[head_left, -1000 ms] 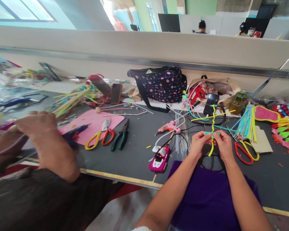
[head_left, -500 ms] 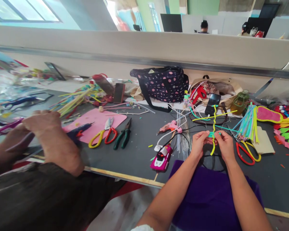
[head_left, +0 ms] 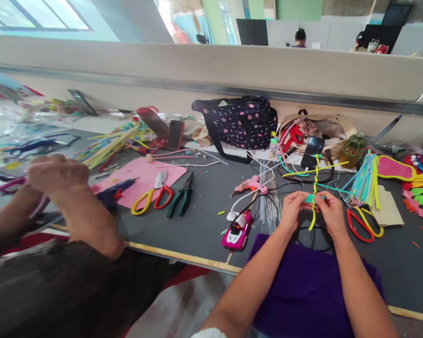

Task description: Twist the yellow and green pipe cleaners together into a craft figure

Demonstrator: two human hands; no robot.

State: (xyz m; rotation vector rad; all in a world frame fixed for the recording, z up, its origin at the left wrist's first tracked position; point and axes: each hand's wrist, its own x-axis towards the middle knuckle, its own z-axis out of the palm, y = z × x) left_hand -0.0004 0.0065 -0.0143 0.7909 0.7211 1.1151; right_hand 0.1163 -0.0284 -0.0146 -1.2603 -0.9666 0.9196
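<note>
I have a single head-worn view, looking forward and down across the bench [head_left: 204,220], close over the hands, partition wall beyond.

Twisted yellow pipe cleaner [head_left: 315,188] stands upright, teal strand [head_left: 312,198] wrapped across.

Worktop [head_left: 204,220]: dark grey, pale wooden front edge.
Partition [head_left: 211,63]: long beige wall behind it.
Window [head_left: 38,14]: upper left, bright daylight.
Far wall [head_left: 296,8]: green.

Bare forearms, purple garment [head_left: 303,286] over the lap, no sleeves
</note>
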